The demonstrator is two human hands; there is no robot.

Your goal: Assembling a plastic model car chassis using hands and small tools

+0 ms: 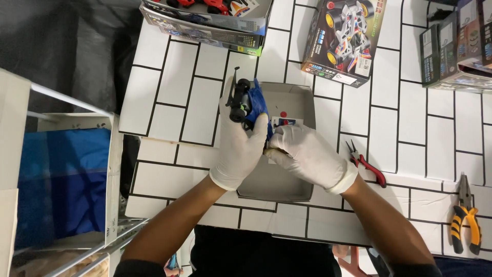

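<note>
Far left of the grey tray, a white box stands open w/ blue material inside, off the table's edge. Up left of the tray, a flat kit box holds red car parts, lid open. Now the centre: left hand, white glove, fingers closed round a blue toy car, black wheels showing, held just over the tray's left rim. Tray itself is a shallow grey carton lid sitting on the white tiled table; a small sticker sheet lies in it, rest hidden by the hands. Right hand, also gloved, fingers curled shut against the car's lower end, touching the left hand; can't tell if it pinches a tool or part. Above right of the tray, a printed car kit box, closed. Right of the tray, red-handled cutters on the tiles. Further right, stacked boxes at top, and yellow-black pliers well apart from the tray.
</note>
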